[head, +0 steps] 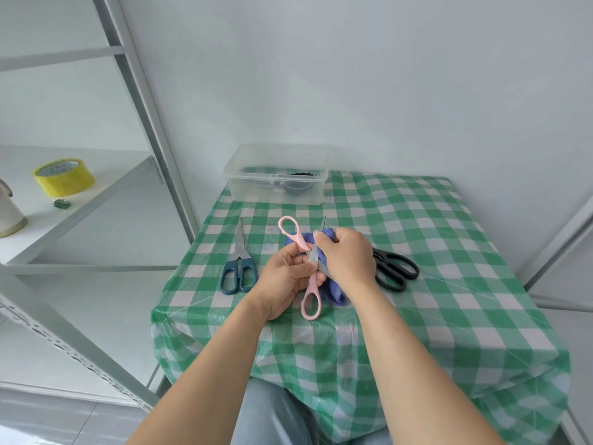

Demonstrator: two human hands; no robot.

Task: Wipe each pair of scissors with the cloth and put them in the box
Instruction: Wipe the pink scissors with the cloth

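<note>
The pink scissors are open and held up over the desk. The left grip is closed around them near the pivot, fingers curled on the handle shank, with one loop above it and one below. The right grip is closed on the blue cloth, bunched against a blade. A blade tip pokes out beyond its knuckles.

To do this wipe well, I would:
- keep the left grip firm at the pivot, so the blades cannot swing shut on the fingers
- keep cloth between the right fingers and the edge
- stroke from the pivot out to the tip, never back toward the edge
- do both faces of each blade, then close the scissors before moving them

The box stands well beyond both grips, with something dark already inside. Teal scissors lie left of the left grip. Black scissors lie just right of the right grip, close to the wrist. Both probably still need wiping.
</note>
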